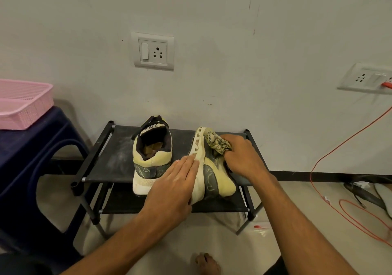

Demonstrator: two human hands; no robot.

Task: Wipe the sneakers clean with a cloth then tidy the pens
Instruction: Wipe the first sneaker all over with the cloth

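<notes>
- The left hand point(174, 181) lies flat, fingers straight, against the white sole of the cream-and-grey sneaker tipped on its side point(212, 177). The right hand point(241, 155) is bunched round a crumpled patterned cloth point(218, 143), pressing it to that shoe's upper.
- Only a flat palm braces the shoe, so I'd say a hard rub could push it off the black fabric-shelved rack point(114, 153) toward six o'clock.
- There are two sneakers, with the matching upright sneaker point(148, 160) at nine o'clock of the tipped one. There is one cloth, and no pens are in sight.
- One pink plastic basket point(23, 102) sits at ten o'clock.
</notes>
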